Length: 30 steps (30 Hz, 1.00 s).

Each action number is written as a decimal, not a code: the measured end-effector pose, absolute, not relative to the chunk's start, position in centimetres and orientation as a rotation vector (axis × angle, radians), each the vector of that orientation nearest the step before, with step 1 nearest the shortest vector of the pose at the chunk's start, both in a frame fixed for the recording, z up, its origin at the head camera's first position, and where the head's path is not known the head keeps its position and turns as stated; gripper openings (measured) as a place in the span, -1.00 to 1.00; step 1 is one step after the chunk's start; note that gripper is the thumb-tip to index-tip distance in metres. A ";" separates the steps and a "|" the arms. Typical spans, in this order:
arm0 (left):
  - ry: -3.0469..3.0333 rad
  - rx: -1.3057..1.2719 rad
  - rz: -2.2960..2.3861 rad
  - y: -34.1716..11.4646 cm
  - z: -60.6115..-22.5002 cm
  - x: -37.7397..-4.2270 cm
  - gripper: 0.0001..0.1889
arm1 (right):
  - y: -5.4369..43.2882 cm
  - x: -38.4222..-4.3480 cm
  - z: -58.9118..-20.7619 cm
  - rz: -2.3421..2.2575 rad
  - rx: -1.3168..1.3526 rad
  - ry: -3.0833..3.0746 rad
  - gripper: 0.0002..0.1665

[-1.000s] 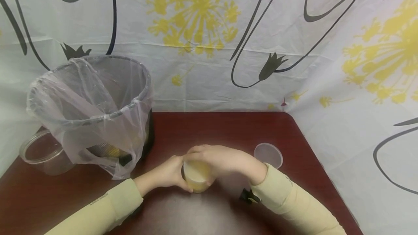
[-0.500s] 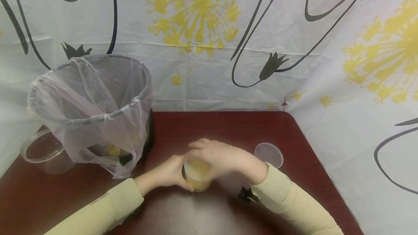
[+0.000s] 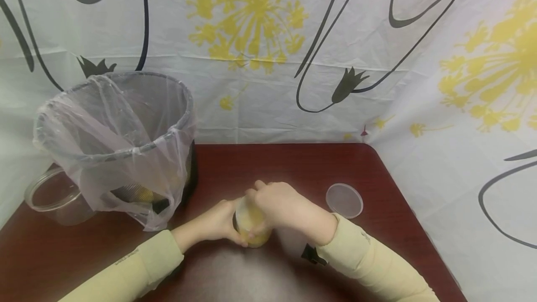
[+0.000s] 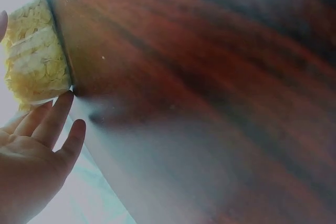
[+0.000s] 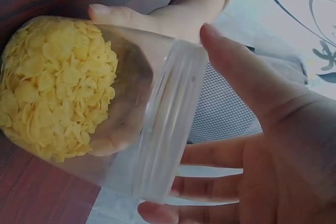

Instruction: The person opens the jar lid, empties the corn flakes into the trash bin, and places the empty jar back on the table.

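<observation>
A clear plastic jar (image 3: 248,220), part-filled with yellow flakes like cornflakes (image 5: 55,87), stands on the table in front of me. My left hand (image 3: 216,222) grips the jar's side, its thumb on the near face. My right hand (image 3: 282,205) is around the jar's top, with the thumb against one edge of the translucent ribbed lid (image 5: 170,119) and the other fingers at the opposite edge in the right wrist view. Flakes fill the jar's lower part (image 4: 39,56) in the left wrist view.
A mesh bin (image 3: 190,171) lined with a clear bag stands at the back left. Beside it is an open clear tub (image 3: 69,209). A round translucent lid (image 3: 345,200) lies right of my hands. A small dark object (image 3: 312,254) is partly under the right sleeve.
My right hand has turned at the jar's top, its fingers drawing in more tightly and its wrist shifting slightly left. The left hand and the jar have stayed in place.
</observation>
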<state>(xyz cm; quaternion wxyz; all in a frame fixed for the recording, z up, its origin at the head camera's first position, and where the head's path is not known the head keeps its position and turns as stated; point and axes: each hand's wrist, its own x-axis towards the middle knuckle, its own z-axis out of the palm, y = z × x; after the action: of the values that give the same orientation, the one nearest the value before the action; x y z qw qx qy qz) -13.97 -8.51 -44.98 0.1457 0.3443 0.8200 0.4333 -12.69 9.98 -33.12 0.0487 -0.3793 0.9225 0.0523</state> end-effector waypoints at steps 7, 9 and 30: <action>2.368 1.007 1.244 -8.5 -45.2 -14.0 -0.15 | 10.3 -13.1 -33.2 0.143 -1.212 2.776 -0.21; 2.369 1.006 1.242 -8.5 -45.2 -14.0 -0.17 | 10.4 -13.2 -33.1 0.129 -1.221 2.748 -0.19; 2.423 0.972 1.189 -8.5 -45.1 -13.9 -0.11 | 10.9 -13.4 -32.7 -0.021 -1.369 2.533 0.00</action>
<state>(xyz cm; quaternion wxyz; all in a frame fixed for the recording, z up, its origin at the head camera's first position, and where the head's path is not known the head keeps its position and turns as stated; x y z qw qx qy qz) -13.87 -8.53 -45.14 0.1362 0.3358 0.8367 0.4106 -13.41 10.88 -32.69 0.1310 -0.4713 0.8722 -0.0073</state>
